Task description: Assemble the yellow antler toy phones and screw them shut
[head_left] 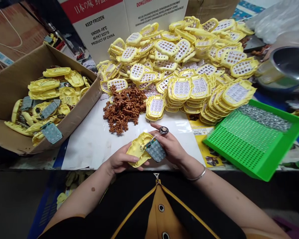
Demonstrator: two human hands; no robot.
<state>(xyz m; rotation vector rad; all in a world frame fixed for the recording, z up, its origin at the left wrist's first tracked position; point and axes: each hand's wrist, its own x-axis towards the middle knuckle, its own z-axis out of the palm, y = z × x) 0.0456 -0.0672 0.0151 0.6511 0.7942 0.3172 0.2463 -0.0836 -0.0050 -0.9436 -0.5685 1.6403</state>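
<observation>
My left hand [123, 158] is closed around a yellow plastic shell half [137, 151], its hollow inside facing up and the thumb over the near rim. My right hand [174, 147] is closed on a circuit board with a grey keypad [156, 151], held against the shell's right side. Thin wires run from the board to a small round black speaker [163, 130], which lies at my right fingers. Part of the right fingers is hidden behind the board and speaker.
A cardboard box [76, 111] on the left contains yellow shells with boards. Beyond my hands lie brown plastic pieces [124, 108] and stacked yellow keypad covers [181, 88]. To the right, a green basket [239, 149] holds small metallic parts, near a metal pot [271, 71].
</observation>
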